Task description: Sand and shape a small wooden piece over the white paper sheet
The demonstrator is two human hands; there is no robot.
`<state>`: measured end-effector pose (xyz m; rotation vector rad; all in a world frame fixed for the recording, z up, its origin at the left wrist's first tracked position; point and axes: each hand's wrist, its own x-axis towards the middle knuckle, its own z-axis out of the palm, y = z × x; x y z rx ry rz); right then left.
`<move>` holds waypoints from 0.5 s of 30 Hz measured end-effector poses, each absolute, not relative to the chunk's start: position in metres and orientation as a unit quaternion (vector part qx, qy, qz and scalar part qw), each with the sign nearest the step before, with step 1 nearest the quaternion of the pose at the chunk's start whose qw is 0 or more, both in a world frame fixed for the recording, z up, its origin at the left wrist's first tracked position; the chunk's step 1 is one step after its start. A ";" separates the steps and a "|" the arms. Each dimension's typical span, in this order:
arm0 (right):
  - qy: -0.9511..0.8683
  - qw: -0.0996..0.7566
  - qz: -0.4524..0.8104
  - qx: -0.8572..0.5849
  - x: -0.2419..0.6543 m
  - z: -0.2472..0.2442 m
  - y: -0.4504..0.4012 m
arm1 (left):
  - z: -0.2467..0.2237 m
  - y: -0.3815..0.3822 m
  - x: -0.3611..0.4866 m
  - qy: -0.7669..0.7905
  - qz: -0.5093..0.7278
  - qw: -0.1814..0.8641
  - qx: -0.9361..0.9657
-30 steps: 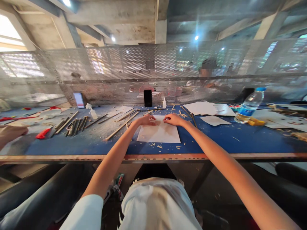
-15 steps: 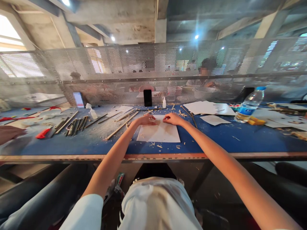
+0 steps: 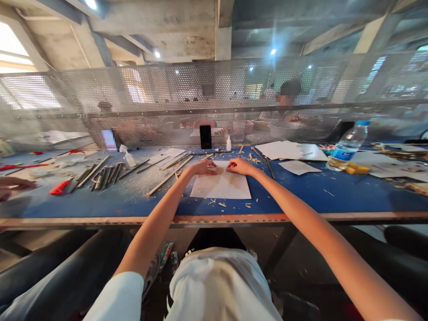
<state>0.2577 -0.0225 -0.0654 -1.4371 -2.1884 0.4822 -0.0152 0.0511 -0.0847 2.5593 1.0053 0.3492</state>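
Observation:
A white sheet of paper lies on the blue tabletop in front of me. Over its upper left part is my left hand, fingers curved inward; whether anything is between them is too small to see. My right hand rests at the upper right part of the sheet, thumb and fingers pinched together on something I cannot make out. A small gap separates the two hands. Wood shavings lie scattered below the sheet's near edge.
A black phone and a small white bottle stand behind the sheet. Bamboo sticks and a red tool lie left. Rightward are papers and a water bottle. Another person's hand is far left.
My hands have stayed almost exactly where they were over the sheet. At the far left, the other person's hand has shifted slightly and changed shape.

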 end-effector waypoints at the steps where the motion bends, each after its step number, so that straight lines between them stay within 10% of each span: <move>1: -0.798 0.236 0.177 -0.525 0.258 -0.065 -0.023 | -0.085 0.051 -0.015 0.351 0.125 0.187 0.909; 15: -0.806 0.227 0.178 -0.517 0.260 -0.066 -0.021 | -0.088 0.053 -0.015 0.363 0.123 0.203 0.901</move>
